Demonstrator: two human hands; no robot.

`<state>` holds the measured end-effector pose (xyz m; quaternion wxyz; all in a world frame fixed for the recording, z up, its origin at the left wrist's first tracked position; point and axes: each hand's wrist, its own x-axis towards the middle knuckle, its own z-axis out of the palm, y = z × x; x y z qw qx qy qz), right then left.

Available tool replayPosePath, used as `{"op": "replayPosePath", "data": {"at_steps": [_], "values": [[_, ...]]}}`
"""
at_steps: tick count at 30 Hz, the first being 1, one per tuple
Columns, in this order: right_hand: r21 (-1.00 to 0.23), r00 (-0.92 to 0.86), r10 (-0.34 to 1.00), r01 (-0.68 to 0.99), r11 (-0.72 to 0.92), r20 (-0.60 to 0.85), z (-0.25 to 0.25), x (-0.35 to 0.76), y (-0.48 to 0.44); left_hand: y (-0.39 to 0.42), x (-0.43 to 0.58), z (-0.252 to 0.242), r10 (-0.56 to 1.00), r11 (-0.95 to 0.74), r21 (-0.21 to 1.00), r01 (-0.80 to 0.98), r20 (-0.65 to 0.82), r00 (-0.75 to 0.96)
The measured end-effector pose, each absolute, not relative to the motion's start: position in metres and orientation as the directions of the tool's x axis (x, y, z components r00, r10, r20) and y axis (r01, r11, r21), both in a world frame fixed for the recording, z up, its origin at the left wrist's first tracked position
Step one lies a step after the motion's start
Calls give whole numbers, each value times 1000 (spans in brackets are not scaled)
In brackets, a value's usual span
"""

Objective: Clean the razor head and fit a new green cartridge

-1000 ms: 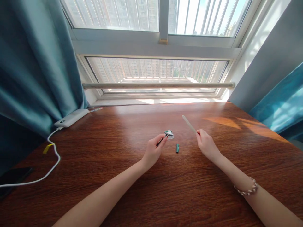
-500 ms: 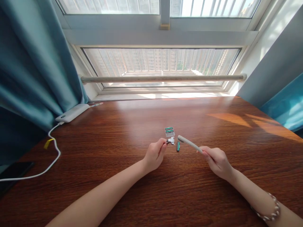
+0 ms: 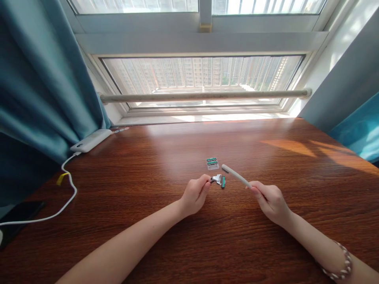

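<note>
My left hand (image 3: 195,196) is closed round the dark end of a razor handle (image 3: 217,179), whose silver head points right. Right at that head lies a green-and-black razor blade cartridge (image 3: 223,182); whether the two are joined I cannot tell. My right hand (image 3: 271,200) grips an off-white toothbrush (image 3: 238,176) by its lower end. The brush's tip, with dark grey bristles facing down, points up and left, just above and beside the cartridge. Behind the razor head sits a small clear blade case (image 3: 212,163) holding green-and-black cartridges.
The brown wooden table (image 3: 148,244) runs back to a window with a white rail (image 3: 204,96). At the left, a white power bank (image 3: 91,141) with a white cable (image 3: 72,185) lies by a blue curtain (image 3: 50,79). A dark flat object (image 3: 22,217) lies at the left edge.
The razor head has moved right and slightly down, closing the gap to the cartridge. The toothbrush tip has risen a little, away from the cartridge. Both hands keep their hold.
</note>
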<state>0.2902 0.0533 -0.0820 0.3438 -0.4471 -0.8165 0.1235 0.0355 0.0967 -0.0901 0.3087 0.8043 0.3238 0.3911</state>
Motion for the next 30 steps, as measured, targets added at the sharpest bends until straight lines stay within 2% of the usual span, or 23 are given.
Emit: {"op": "replayPosePath", "data": {"at_steps": [3,6,10,14,17,21,25,28,30], "values": [[-514,-397,813,633,579,426,-84,287,53,96,35,-88,782,-571,771,281,407,473],[-548,-323,855,663,510,406,-85,284,53,97,35,-87,801,-539,801,261,392,452],[-575,-367,854,632,520,369,-86,283,51,97,35,-88,823,-498,837,226,374,428],[-601,-293,893,663,446,341,-86,283,50,98,36,-88,833,-474,854,217,355,424],[-592,-373,864,629,504,339,-85,282,49,98,36,-88,834,-469,859,204,354,424],[-596,-286,899,676,434,330,-84,283,48,98,36,-89,835,-462,867,186,355,420],[-560,-368,860,653,509,353,-84,283,48,97,36,-89,837,-450,876,175,346,424],[-562,-300,889,692,453,347,-86,281,47,96,36,-88,836,-446,879,167,343,428],[-564,-328,878,674,477,350,-87,279,46,96,36,-87,834,-446,879,166,342,433]]}}
